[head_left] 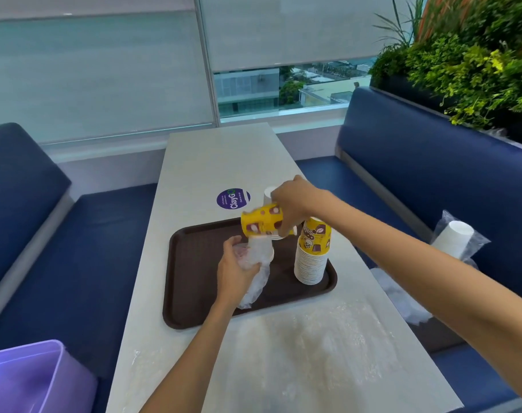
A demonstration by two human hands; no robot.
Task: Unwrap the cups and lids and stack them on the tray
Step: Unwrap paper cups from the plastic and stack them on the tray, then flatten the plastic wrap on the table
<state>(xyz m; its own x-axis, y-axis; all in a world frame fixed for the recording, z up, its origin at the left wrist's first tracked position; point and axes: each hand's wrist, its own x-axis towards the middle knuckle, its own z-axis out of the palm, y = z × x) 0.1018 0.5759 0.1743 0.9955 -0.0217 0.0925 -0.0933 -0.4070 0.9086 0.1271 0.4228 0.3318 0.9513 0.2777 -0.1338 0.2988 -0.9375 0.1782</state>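
Near left corner: a lilac plastic bin (30,380) stands open, beside the bench.
Near bench surface: a flat sheet of clear plastic film (313,338) lies spread on the pale white bench (212,162).
Tray: a dark brown rectangular plastic tray (194,293) sits mid-bench, beyond the film.
Left hand: the left hand (236,272) is over the tray, with its fingers curled tight round a crumpled clear plastic wrapper (255,281) that trails down to the tray.
Stacked cups: a tall stack of yellow patterned paper cups (312,254) stands mouth down at the tray's right edge.
Right hand: the right hand (292,204) grips a short sleeve of yellow patterned paper cups (261,223). The sleeve is tipped almost sideways above the far part of the tray, just above the wrapper.
Unclear: motion blur hides whether the wrapper is fully off this sleeve or its end is caught on the rims.
Behind the right hand: a white paper cup (268,193) is partly hidden, near a round purple sticker (233,198).
Right seat: a clear-wrapped pack of white cups (456,236) lies unopened on the blue padded seat (402,150).
Risk: if the wrapper snags, the pull could draw loose cups out of the tipped sleeve and scatter them.
Risk: the right forearm passes close over the tall stack, so a careless swing could topple it off the tray edge.
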